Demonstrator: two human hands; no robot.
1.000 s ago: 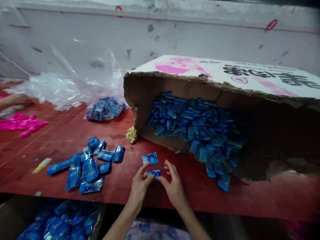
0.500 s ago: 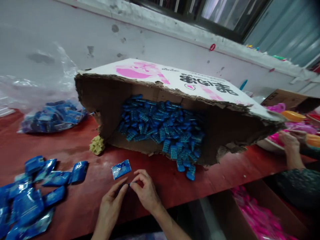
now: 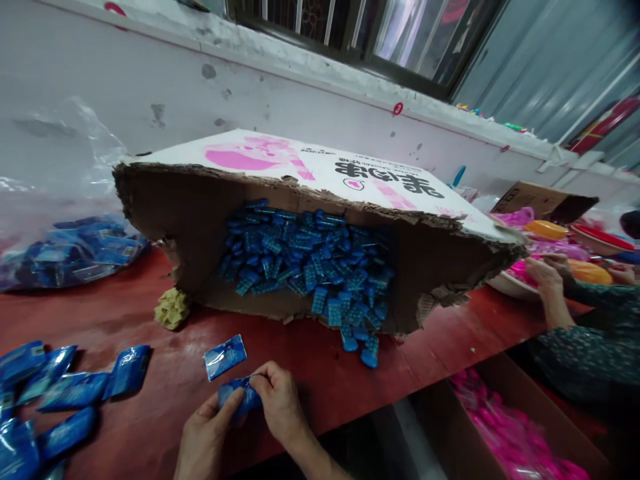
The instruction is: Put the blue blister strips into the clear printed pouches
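Your red table (image 3: pixel 325 393) runs beneath everything. At one o'clock from your hands, the cardboard box (image 3: pixel 325 183) opens toward you, blue pieces (image 3: pixel 305 257) heaped inside and past its lip. The clear bag (image 3: pixel 70 253) of packets sits at ten. Your left hand (image 3: pixel 203 433) and right hand (image 3: pixel 280 403) pinch one blue packet (image 3: pixel 233 397) between them. A flat packet (image 3: pixel 225 357) lies near at eleven, the yellow wad (image 3: pixel 171 309) beyond.
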